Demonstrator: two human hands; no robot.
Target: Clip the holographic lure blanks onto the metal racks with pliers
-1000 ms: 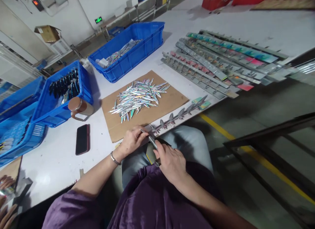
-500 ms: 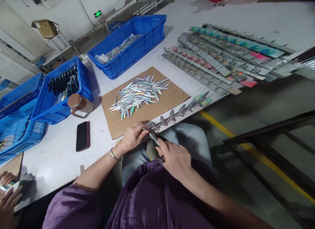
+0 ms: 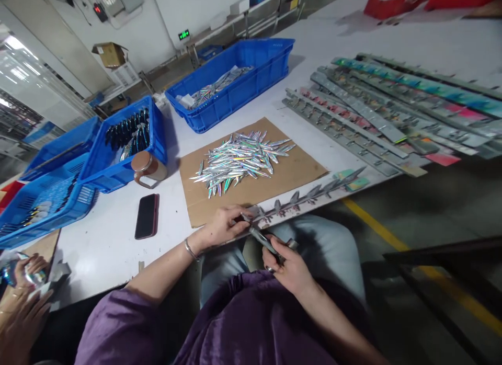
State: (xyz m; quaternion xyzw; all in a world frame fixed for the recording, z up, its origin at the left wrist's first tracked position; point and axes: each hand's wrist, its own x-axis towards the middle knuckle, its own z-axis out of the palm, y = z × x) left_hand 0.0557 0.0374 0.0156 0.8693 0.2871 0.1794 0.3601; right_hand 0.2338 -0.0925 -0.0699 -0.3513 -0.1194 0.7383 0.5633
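Observation:
My left hand is at the table's front edge, thumb and fingers pinched at the near end of a long strip fixture with grey upright clips. A small pointed grey piece shows at these fingertips, too small to name. Over my lap, my right hand is wrapped round a grey metal tool that looks like pliers. Its tip points up and left, close to the left fingertips; whether it touches anything is unclear. Just beyond both hands, silver fish-shaped lure pieces lie heaped on a cardboard sheet.
Left of the cardboard are a phone, a lidded brown cup and a blue crate of dark lures. Another blue crate stands behind. Several metal strips lie at right. A co-worker's hands are at lower left.
The view has shifted, moving the scene rightward in the picture. My right hand has drawn a little away from the left, showing more of the tool. The left hand keeps its pinch.

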